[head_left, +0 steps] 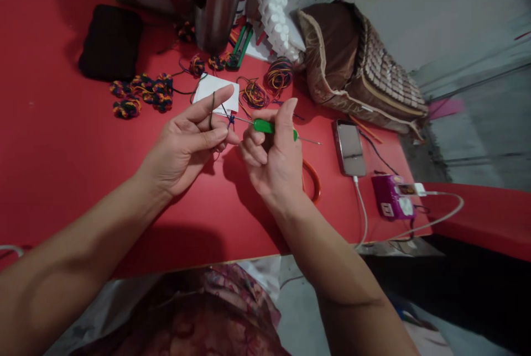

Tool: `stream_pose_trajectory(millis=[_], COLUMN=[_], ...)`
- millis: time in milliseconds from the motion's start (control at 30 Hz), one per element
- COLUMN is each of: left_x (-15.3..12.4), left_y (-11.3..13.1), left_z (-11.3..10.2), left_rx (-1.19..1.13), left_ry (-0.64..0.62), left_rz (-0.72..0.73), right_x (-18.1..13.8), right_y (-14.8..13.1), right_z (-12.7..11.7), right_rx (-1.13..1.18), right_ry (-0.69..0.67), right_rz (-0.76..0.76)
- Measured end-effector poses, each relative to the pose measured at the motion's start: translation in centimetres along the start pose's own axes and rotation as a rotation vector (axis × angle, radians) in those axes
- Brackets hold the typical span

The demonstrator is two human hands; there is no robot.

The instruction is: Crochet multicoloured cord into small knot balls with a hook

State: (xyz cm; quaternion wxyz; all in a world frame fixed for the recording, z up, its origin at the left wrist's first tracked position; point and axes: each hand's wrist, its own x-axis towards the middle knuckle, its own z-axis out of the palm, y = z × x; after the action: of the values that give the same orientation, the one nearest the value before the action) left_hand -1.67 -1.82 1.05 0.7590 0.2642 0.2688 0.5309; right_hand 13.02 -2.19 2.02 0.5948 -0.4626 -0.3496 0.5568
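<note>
Between my thumb and lower fingers, my left hand [186, 143] pinches a small dark blue piece of crocheted yarn [231, 120]. A dark strand loops over its raised index finger. In my right hand [271, 151] is a crochet hook with a green handle [264, 126], the thumb pointing up. The hook's thin metal shaft reaches left to the yarn piece and touches it; its tip is hard to make out. Another metal end sticks out to the right of the hand. Beyond my hands lies a folded white paper [215, 92], with multicoloured yarn [255, 93] beside it.
Finished-looking yarn pieces [143, 92] and a black case [110, 42] lie at left on the red table [45, 140]. A steel bottle [219, 5], a green cutter [240, 46] and a brown bag [357, 63] stand behind. A phone [350, 147], purple box [393, 197] and orange ring [314, 181] are right.
</note>
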Motion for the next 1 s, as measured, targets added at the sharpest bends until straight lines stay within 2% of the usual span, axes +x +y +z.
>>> stream_pose_trajectory(millis=[133, 267, 400, 600, 733, 900, 1000], left_x=[-0.1, 0.2, 0.6, 0.7, 0.5, 0.5, 0.4], left_y=[0.2, 0.2, -0.1, -0.8, -1.1, -0.9, -0.7], left_z=[0.2, -0.1, -0.7, -1.1, -0.9, -0.9, -0.8], left_rx=[-0.011, -0.009, -0.013, -0.036, -0.017, -0.079, -0.120], left_ry=[-0.032, -0.065, -0.098, -0.101, -0.069, -0.034, -0.039], left_rz=[0.026, 0.048, 0.068, 0.061, 0.033, -0.009, -0.053], right_x=[0.0, 0.2, -0.1, -1.2, -1.2, -1.2, -1.2], right_y=[0.1, 0.7, 1.6, 2.2, 2.3, 2.3, 2.4], right_z=[-0.1, -0.4, -0.8, -1.5, -1.5, -1.4, -1.8], right_rx=[0.035, -0.006, -0.096, -0.468, -0.597, -0.695, -0.704], right_ry=[-0.014, -0.052, -0.079, -0.012, -0.039, -0.009, -0.034], right_rz=[-0.022, -0.118, -0.271, -0.579, -0.772, -0.928, -0.956])
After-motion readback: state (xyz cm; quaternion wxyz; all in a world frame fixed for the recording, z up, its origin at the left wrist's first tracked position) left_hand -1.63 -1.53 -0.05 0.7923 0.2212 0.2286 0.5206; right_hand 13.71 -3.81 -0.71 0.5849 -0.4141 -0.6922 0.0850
